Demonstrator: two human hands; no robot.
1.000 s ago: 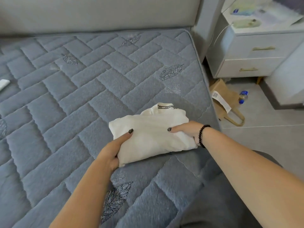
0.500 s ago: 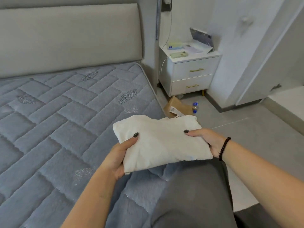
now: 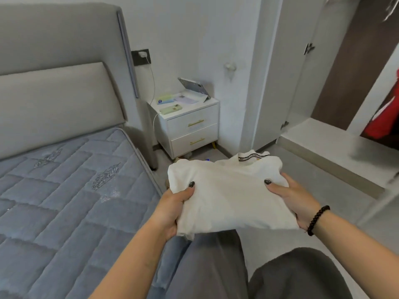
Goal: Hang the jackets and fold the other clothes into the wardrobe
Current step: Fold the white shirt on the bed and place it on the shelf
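A folded white shirt (image 3: 228, 195) with a black-and-white collar band hangs in the air in front of me, over the floor beside the bed. My left hand (image 3: 172, 208) grips its left edge, thumb on top. My right hand (image 3: 295, 199), with a black bead bracelet on the wrist, grips the right edge the same way. The open wardrobe (image 3: 336, 152) stands at the right, its white bottom shelf bare near me. A red garment (image 3: 386, 117) hangs inside it at the far right.
The grey quilted mattress (image 3: 64, 190) and padded headboard fill the left. A white two-drawer nightstand (image 3: 190, 128) with small items and a tablet stands against the wall ahead. The white wardrobe door (image 3: 287, 67) stands open. My grey-trousered legs are below.
Both hands lifted the folded shirt off the mattress and carried it rightward. My view turned from the bed toward the nightstand and the open wardrobe.
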